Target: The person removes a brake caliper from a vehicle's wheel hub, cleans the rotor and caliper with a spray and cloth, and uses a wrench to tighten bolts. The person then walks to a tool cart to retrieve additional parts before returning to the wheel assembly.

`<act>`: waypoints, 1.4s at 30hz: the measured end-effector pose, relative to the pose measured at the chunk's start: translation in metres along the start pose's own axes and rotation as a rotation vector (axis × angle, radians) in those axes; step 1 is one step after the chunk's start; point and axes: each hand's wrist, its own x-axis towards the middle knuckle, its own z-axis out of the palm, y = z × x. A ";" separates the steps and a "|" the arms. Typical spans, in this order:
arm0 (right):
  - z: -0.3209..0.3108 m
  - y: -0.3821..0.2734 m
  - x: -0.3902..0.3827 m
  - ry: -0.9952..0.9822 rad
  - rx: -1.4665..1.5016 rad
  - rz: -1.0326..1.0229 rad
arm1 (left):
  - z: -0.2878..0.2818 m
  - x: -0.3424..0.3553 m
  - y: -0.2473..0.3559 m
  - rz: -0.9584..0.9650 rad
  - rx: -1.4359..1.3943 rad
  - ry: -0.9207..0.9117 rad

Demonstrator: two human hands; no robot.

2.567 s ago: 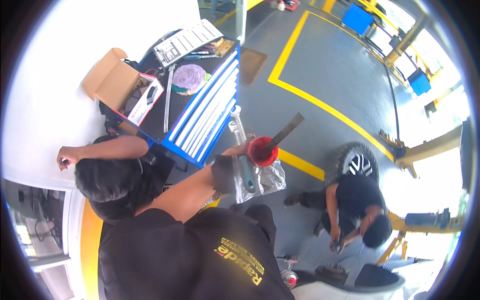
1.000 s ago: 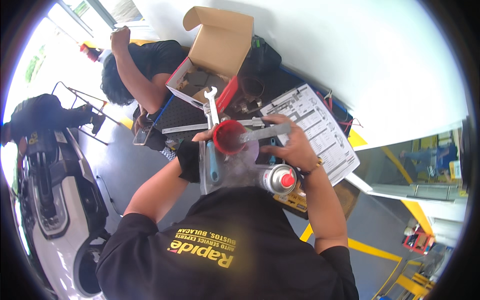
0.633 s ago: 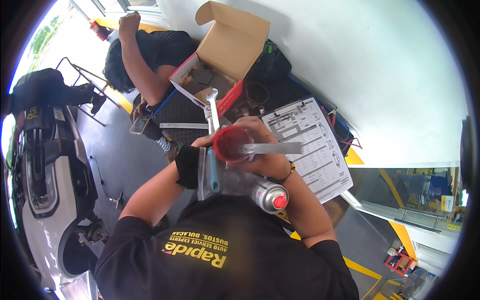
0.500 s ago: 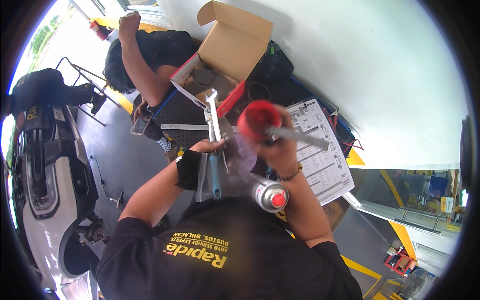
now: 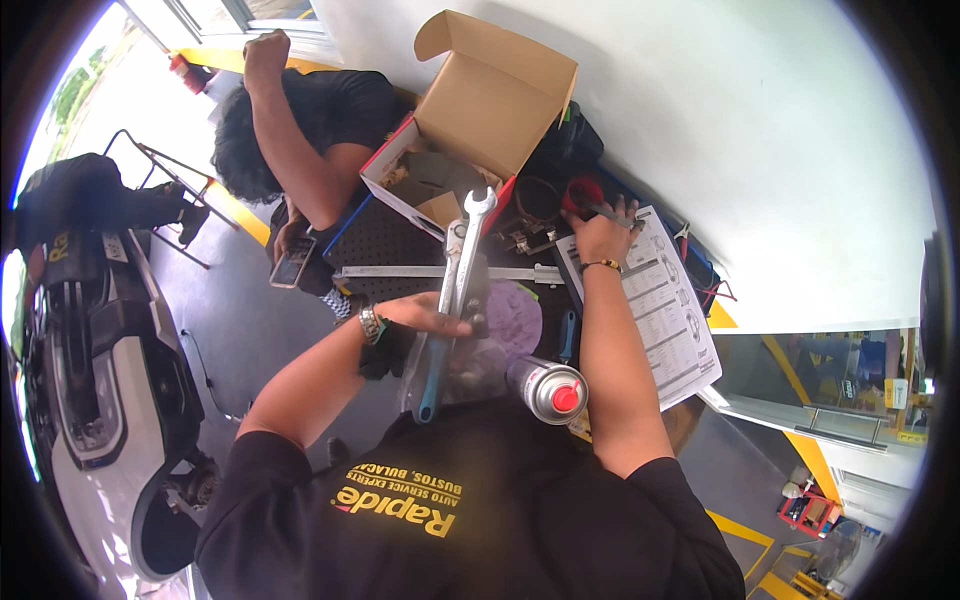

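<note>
The left hand [image 5: 430, 318] is clamped around two long wrenches [image 5: 458, 262] pointing toward 12 o'clock, while the right hand [image 5: 603, 232] apparently closes on a red cup [image 5: 580, 193] farther along the surface [image 5: 400, 245].

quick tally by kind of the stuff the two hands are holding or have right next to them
wrenches, held in the left hand: 2
red cup, under the right hand: 1
spray can, red-capped: 1
cardboard box, open: 1
printed form sheet: 1
clear plastic bag: 1
total: 7
</note>
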 end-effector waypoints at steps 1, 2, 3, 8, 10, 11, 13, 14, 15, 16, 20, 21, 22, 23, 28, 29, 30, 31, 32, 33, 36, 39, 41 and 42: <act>-0.001 0.001 -0.005 -0.004 -0.024 -0.006 | -0.005 0.001 0.006 0.002 0.053 -0.044; -0.004 0.003 -0.009 -0.007 -0.049 -0.011 | -0.009 0.003 0.012 0.005 0.107 -0.090; -0.007 0.006 -0.016 0.004 -0.013 -0.049 | -0.014 0.004 0.017 -0.077 0.113 -0.119; -0.035 0.043 -0.068 -0.012 0.108 -0.252 | -0.008 0.020 0.063 -0.267 0.303 -0.118; -0.057 0.055 -0.109 -0.090 0.434 -0.338 | -0.017 0.028 0.060 -0.318 0.445 -0.087; -0.068 0.060 -0.131 -0.107 0.624 -0.339 | -0.026 0.035 0.055 -0.337 0.530 -0.074; -0.091 0.077 -0.179 -0.210 1.071 -0.277 | -0.031 0.056 0.048 -0.368 0.699 -0.086; -0.099 0.082 -0.197 -0.297 1.341 -0.218 | -0.026 0.060 0.047 -0.301 0.821 -0.063; -0.108 0.072 -0.210 -0.279 1.466 -0.189 | -0.024 0.064 0.047 -0.297 0.858 -0.071; -0.118 0.055 -0.225 -0.260 1.591 -0.153 | -0.023 0.071 0.046 -0.297 0.895 -0.082; -0.107 0.039 -0.231 -0.321 1.379 -0.170 | -0.023 0.086 0.030 -0.345 0.886 0.024; -0.103 0.040 -0.227 -0.360 1.263 -0.190 | -0.023 0.090 0.029 -0.333 0.870 0.074; -0.103 0.041 -0.223 -0.425 1.153 -0.208 | -0.023 0.090 0.029 -0.289 0.875 0.054; -0.103 0.042 -0.219 -0.488 1.043 -0.224 | -0.023 0.090 0.030 -0.242 0.878 0.036; -0.105 0.043 -0.218 -0.412 0.980 -0.379 | -0.014 0.089 0.033 -0.278 0.925 0.214; -0.104 0.044 -0.218 -0.386 0.991 -0.409 | -0.016 0.087 0.027 -0.204 0.984 0.262; -0.103 0.046 -0.219 -0.361 0.997 -0.435 | -0.016 0.085 0.022 -0.126 1.039 0.305; -0.104 0.048 -0.222 -0.326 1.082 -0.405 | -0.017 0.082 0.017 -0.047 1.092 0.349; -0.105 0.051 -0.226 -0.290 1.167 -0.374 | -0.017 0.081 0.015 0.003 1.123 0.366; -0.107 0.054 -0.229 -0.253 1.249 -0.342 | -0.011 0.076 0.019 0.055 1.153 0.382; -0.114 0.066 -0.231 -0.132 1.268 -0.369 | 0.000 0.068 0.033 0.096 1.232 0.402; -0.119 0.080 -0.235 -0.100 1.153 -0.397 | -0.002 0.072 0.031 0.136 1.257 0.390; -0.126 0.087 -0.237 -0.157 1.119 -0.379 | -0.011 0.077 0.030 0.093 1.153 0.378; -0.127 0.088 -0.239 -0.136 1.099 -0.368 | -0.012 0.072 0.036 0.104 1.034 0.335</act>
